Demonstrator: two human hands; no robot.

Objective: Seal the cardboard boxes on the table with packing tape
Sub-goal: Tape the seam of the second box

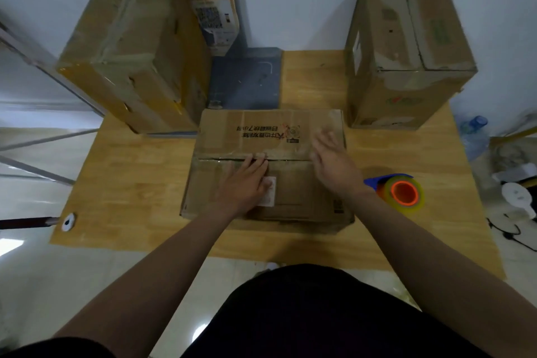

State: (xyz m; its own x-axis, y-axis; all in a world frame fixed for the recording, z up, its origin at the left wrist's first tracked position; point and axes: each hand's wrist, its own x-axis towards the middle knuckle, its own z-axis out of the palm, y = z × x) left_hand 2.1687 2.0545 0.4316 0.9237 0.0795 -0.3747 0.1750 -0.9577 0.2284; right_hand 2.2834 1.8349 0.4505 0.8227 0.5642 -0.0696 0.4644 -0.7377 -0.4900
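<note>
Cardboard, stiff in the panels but likely springy at the flaps, forms the middle box point(299, 183) at the centre of the tabletop point(130, 183). The left hand point(247, 180) presses flat on its seam point(220, 158), grip apart, while the blurred right hand point(331, 160) hovers spread, holding nothing. Just right lies the tape dispenser point(405, 193), probably light and best taken by its blue handle; farther back stand the left box point(130, 52) and right box point(406, 52).

Right hand point(331, 163) blurred — white label point(270, 196) (partly) under left hand point(247, 180).
</note>
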